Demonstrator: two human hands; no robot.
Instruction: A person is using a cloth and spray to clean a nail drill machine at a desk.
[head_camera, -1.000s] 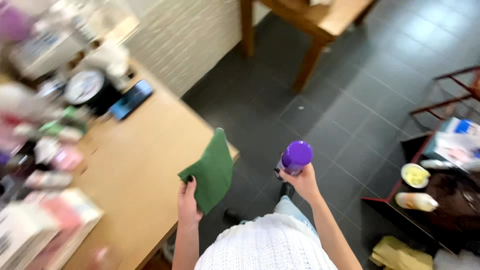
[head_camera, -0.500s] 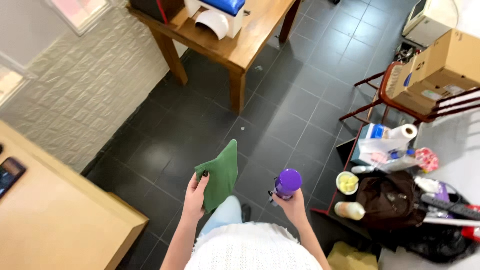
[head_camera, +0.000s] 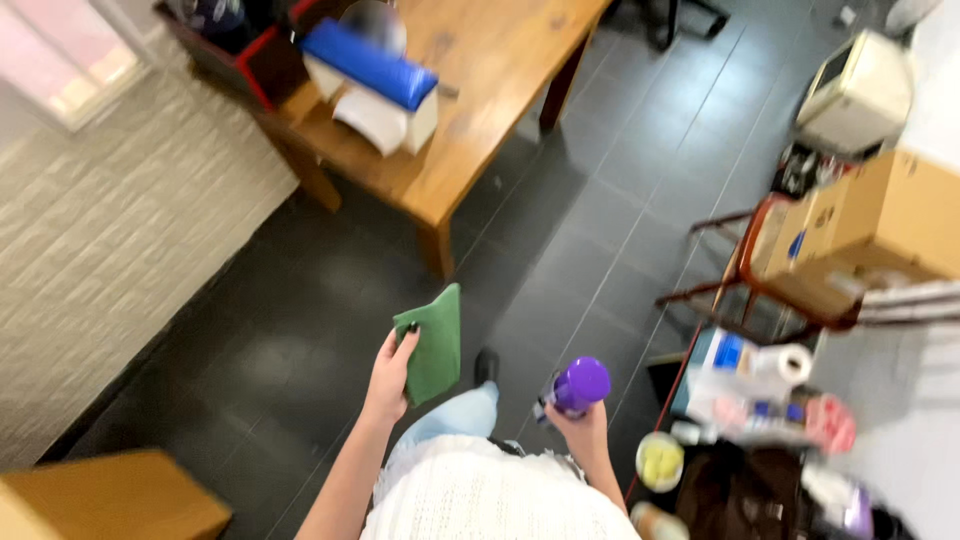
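The left hand (head_camera: 388, 372) is closed around the lower edge of a flat green cloth (head_camera: 433, 340), thumb and fingers pinching it so the cloth stands up above the dark tiled floor (head_camera: 300, 300). The right hand (head_camera: 578, 428) is wrapped around a spray can with a round purple cap (head_camera: 578, 385); the fingers curl about its body and the cap points up toward the camera. Both hands are held out in front of the person's white knitted top (head_camera: 490, 500), well apart from each other, with a pale blue trouser leg and a black shoe (head_camera: 486, 365) between them.

Ahead stands a wooden table (head_camera: 470, 120) bearing a white box with a blue roll-shaped top (head_camera: 372, 85). To the right, a large brown cardboard box with a small blue mark on its side (head_camera: 870, 235) sits on a red metal chair frame (head_camera: 745, 290). Below it lie a white paper roll (head_camera: 795, 362), a white package with a blue patch (head_camera: 728, 358) and a small round tub with yellow contents (head_camera: 660, 460). A corner of a light wooden desk (head_camera: 110, 495) shows at the lower left.
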